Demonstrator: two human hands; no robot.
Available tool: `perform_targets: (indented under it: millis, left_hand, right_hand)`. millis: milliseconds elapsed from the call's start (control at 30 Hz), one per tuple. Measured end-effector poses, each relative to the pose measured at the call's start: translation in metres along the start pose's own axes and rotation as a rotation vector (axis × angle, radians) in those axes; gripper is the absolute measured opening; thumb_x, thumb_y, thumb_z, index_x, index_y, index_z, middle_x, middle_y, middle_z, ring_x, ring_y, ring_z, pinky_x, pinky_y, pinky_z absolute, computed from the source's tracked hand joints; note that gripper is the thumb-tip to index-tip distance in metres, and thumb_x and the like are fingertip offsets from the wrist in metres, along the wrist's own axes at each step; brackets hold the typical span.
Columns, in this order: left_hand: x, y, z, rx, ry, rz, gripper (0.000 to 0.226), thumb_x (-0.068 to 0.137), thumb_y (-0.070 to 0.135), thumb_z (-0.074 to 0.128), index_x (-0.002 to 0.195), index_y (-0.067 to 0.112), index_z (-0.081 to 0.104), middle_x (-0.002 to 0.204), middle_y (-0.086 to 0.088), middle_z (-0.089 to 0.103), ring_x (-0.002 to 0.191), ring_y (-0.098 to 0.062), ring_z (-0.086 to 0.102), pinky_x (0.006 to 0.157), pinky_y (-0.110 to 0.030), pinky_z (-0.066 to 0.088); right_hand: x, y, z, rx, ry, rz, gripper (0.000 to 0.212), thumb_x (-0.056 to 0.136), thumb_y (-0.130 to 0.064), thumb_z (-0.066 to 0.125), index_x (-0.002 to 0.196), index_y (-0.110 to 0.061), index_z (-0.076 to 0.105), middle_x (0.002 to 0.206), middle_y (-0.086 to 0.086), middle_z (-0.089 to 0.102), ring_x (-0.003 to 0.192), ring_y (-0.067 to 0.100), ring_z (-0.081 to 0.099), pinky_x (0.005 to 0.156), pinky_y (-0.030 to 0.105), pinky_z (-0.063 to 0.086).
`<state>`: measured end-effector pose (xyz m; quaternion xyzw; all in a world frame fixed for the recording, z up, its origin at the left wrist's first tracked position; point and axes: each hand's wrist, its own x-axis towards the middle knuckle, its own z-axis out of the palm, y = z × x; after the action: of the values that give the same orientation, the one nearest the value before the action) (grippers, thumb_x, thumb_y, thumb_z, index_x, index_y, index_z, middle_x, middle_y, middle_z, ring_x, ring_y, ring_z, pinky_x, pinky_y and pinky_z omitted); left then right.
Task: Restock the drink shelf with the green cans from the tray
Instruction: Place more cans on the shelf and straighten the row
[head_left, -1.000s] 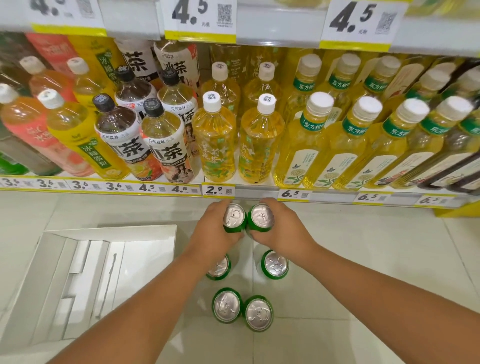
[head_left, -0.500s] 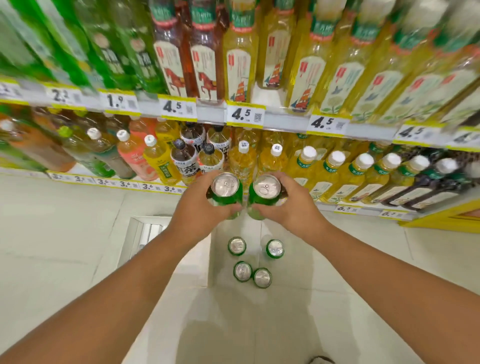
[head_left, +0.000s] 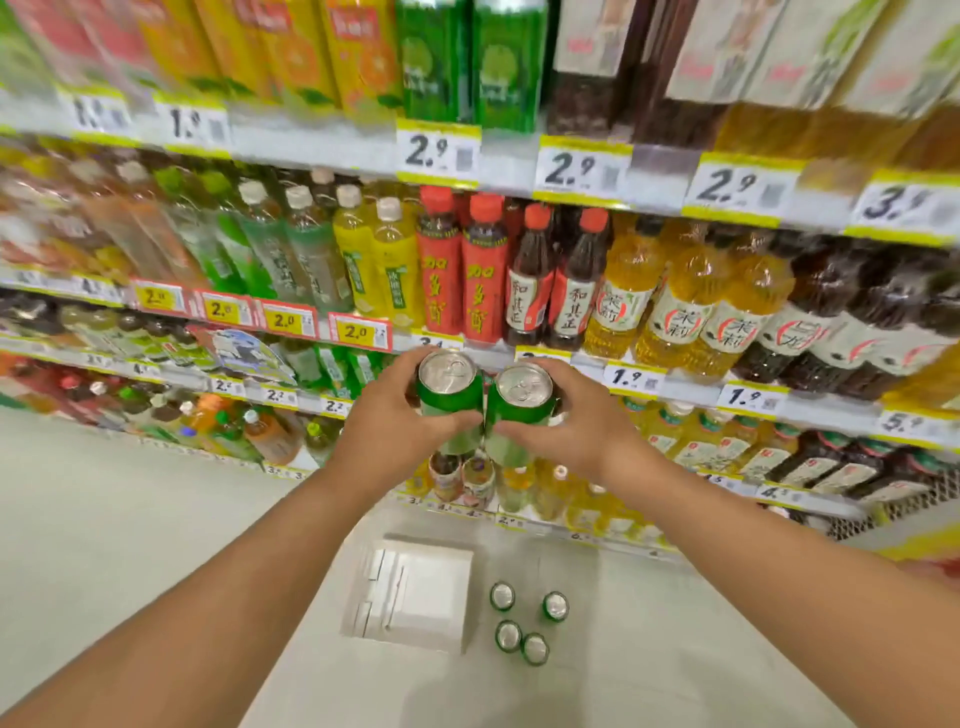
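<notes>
My left hand grips one green can with a silver top, and my right hand grips a second green can beside it. Both cans are upright and touch each other, held chest-high in front of the drink shelves. Far below on the floor stand several more green cans in a loose group. A white cardboard tray lies on the floor just left of them, with nothing in it.
The shelves hold rows of bottled teas and juices with yellow price tags along each shelf edge. Two tall green cans stand on the top shelf. Pale floor tiles spread to the left.
Both hands have lifted the two cans from floor level up to the middle shelves. My view has risen, so the floor cans and tray look smaller and lower.
</notes>
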<state>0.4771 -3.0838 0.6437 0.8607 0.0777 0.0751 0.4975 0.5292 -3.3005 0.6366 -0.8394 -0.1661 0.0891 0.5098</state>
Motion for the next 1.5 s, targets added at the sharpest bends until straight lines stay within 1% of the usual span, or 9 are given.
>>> perform_targets:
  millis: [100,300,400,533,633,1033,1167,1400,1500]
  left_hand:
    - [0.009,0.06,-0.042,0.013,0.03,0.011,0.062,0.062,0.032,0.093,0.112,0.043,0.058,0.102,0.021,0.068,0.093,0.008,0.062,0.073,-0.006,0.046]
    - [0.027,0.158,-0.109,0.036,0.097,0.029,0.074,0.053,0.057,0.089,0.12,0.047,0.059,0.113,0.022,0.068,0.104,-0.004,0.064,0.091,-0.036,0.055]
    - [0.034,0.204,-0.134,0.016,0.122,0.043,0.056,0.055,0.052,0.092,0.103,0.054,0.063,0.105,0.023,0.07,0.098,-0.002,0.067,0.088,-0.035,0.057]
    - [0.038,0.258,-0.158,0.007,0.174,0.06,0.064,0.057,0.043,0.093,0.115,0.037,0.066,0.104,0.021,0.071,0.093,-0.002,0.068,0.074,-0.022,0.055]
    - [0.044,0.286,-0.178,0.031,0.173,0.088,0.068,0.055,0.046,0.094,0.117,0.036,0.065,0.108,0.018,0.071,0.093,-0.001,0.069,0.079,-0.027,0.058]
    - [0.113,0.362,-0.274,0.048,0.118,0.221,0.079,0.046,0.059,0.09,0.114,0.03,0.062,0.108,0.019,0.069,0.099,0.001,0.065,0.086,-0.025,0.052]
    - [0.127,0.372,-0.29,0.039,0.101,0.229,0.064,0.053,0.051,0.092,0.11,0.034,0.066,0.103,0.017,0.073,0.093,0.001,0.068,0.073,-0.025,0.054]
    - [0.144,0.379,-0.299,0.004,0.116,0.205,0.064,0.057,0.046,0.092,0.114,0.033,0.066,0.106,0.017,0.072,0.097,-0.002,0.068,0.078,-0.025,0.053]
    - [0.151,0.379,-0.3,-0.015,0.112,0.203,0.064,0.058,0.044,0.092,0.115,0.032,0.066,0.105,0.016,0.073,0.095,0.0,0.068,0.081,-0.026,0.054]
  right_hand:
    - [0.012,-0.068,-0.031,0.004,-0.035,-0.057,0.058,0.069,-0.036,0.091,0.118,-0.039,0.062,0.11,-0.02,0.07,0.1,-0.007,0.065,0.084,0.014,0.05]
    - [0.033,-0.176,-0.09,-0.018,-0.077,-0.122,0.064,0.062,-0.051,0.09,0.119,-0.039,0.063,0.107,-0.022,0.071,0.098,-0.007,0.066,0.084,0.023,0.057]
    - [0.043,-0.218,-0.118,-0.082,-0.088,-0.189,0.065,0.064,-0.051,0.09,0.12,-0.034,0.063,0.108,-0.019,0.07,0.094,-0.008,0.065,0.074,0.011,0.051]
    - [0.059,-0.264,-0.147,-0.081,-0.069,-0.167,0.081,0.046,-0.068,0.088,0.116,-0.036,0.061,0.109,-0.017,0.071,0.1,0.002,0.068,0.089,0.034,0.058]
    - [0.07,-0.298,-0.168,-0.062,-0.073,-0.166,0.072,0.05,-0.059,0.091,0.112,-0.029,0.067,0.106,-0.014,0.073,0.098,0.001,0.069,0.091,0.035,0.057]
    - [0.13,-0.427,-0.204,-0.13,0.073,-0.216,0.111,0.044,-0.079,0.084,0.137,-0.023,0.059,0.134,-0.006,0.062,0.12,0.012,0.061,0.101,0.038,0.051]
    - [0.153,-0.462,-0.215,-0.131,0.126,-0.232,0.107,0.062,-0.062,0.086,0.149,-0.015,0.045,0.145,0.0,0.051,0.122,0.018,0.057,0.101,0.035,0.048]
    - [0.197,-0.513,-0.22,-0.13,0.209,-0.257,0.105,0.065,-0.059,0.086,0.148,-0.012,0.044,0.131,0.002,0.056,0.099,0.014,0.065,0.077,0.028,0.058]
    - [0.216,-0.526,-0.213,-0.141,0.231,-0.243,0.107,0.061,-0.06,0.088,0.146,-0.012,0.046,0.121,0.0,0.056,0.1,0.016,0.065,0.086,0.035,0.059]
